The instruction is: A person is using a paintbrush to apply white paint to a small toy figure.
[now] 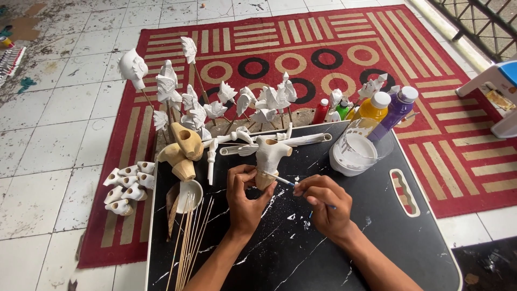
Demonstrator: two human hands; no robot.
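My left hand (245,196) grips the wooden base of a white-coated puppet torso (270,153) and holds it upright over the black marbled board (377,237). My right hand (322,203) holds a thin blue-handled brush (283,179); its tip touches the torso's lower side. A clear tub of white paint (354,151) stands just right of the torso on the board. Two long white arm pieces (301,140) lie behind the torso.
Many white-painted puppet heads on sticks (215,105) stand along the board's far edge. Unpainted wooden parts (183,151), a small white bowl (189,194) and bamboo skewers (188,242) sit left. Paint bottles, yellow (372,108) and purple (397,110), stand at back right. A red patterned rug (441,108) lies beneath.
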